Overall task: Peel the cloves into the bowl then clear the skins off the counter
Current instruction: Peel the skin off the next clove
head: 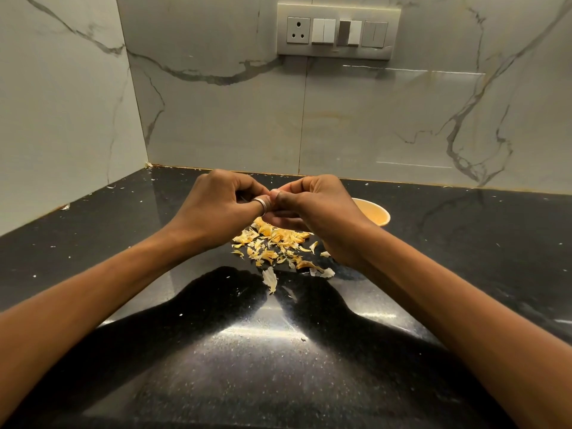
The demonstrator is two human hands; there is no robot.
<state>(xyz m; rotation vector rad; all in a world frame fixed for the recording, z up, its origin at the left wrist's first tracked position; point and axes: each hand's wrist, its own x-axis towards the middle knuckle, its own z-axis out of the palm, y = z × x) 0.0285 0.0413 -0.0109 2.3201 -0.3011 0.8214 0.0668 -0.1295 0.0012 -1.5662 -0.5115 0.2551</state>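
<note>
a switch panel (339, 31) is sitting on the marble wall above a black counter (123, 236). the right hand (312, 209) is blocking most of a yellow bowl (376, 212). both it and the left hand (216, 205) are pinching something small, possibly a clove, hidden between fingertips. papery yellow skins (275, 246) are lying scattered just below.

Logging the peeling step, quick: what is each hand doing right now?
Left hand: closed, fingertips pinching something small that cannot be made out.
Right hand: closed, pinching the same hidden thing.
</note>
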